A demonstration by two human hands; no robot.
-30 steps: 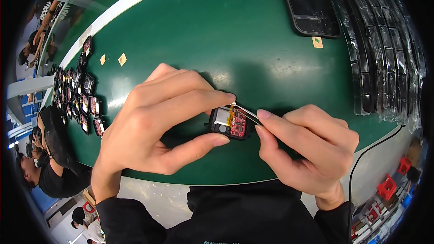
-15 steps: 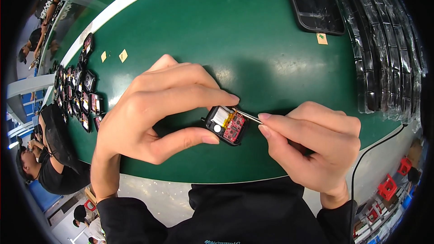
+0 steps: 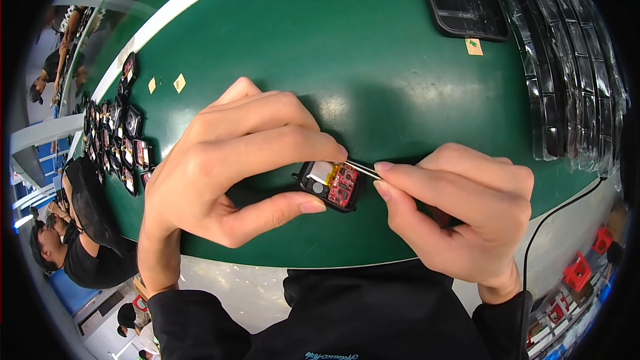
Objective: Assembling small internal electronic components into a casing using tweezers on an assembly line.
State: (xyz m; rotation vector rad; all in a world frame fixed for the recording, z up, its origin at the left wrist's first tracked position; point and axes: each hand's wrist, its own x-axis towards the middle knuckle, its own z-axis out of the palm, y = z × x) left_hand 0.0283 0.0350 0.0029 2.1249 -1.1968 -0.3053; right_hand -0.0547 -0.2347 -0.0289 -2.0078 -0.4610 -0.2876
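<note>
A small black device casing (image 3: pixel 351 205), its inside exposed, is gripped by my left hand (image 3: pixel 227 157) between thumb and index finger. Inside it lie a red circuit board (image 3: pixel 343 187), a silver battery (image 3: pixel 321 172) with yellow tape beside it, and a round grey disc. My right hand (image 3: pixel 460 213) pinches slim metal tweezers (image 3: pixel 363 169) between thumb and index finger. Their tips reach the upper edge of the casing, close to my left index fingertip. What the tips touch is too small to make out.
Several similar open devices (image 3: pixel 128 150) lie clustered at the table's left. A black tray (image 3: pixel 463 3) is at the far right, beside stacked clear plastic trays (image 3: pixel 567 60). Small yellow stickers (image 3: pixel 179 83) dot the green tabletop (image 3: pixel 320 40). Another person (image 3: pixel 87 247) sits at left.
The casing sits slightly further left in my fingers' grasp. The tweezers have come slightly left with it, tips still at its upper edge. Both hands keep their grip.
</note>
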